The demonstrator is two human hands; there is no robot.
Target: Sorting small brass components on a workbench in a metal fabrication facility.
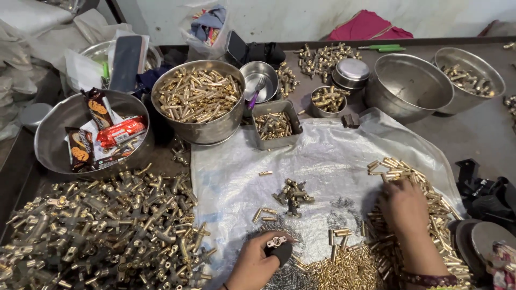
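Assembly step, by the look: your left hand (257, 261) pinches a small black-and-brass fitting (278, 245) low on the white plastic sheet (322, 161), your right hand (404, 207), fingers spread loosely, holding nothing visible, rests on the brass pin heap (424, 198); picking one pin likely follows.

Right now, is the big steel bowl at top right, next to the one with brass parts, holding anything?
No, the big steel bowl looks empty inside, while the bowl beside it holds a few brass parts.
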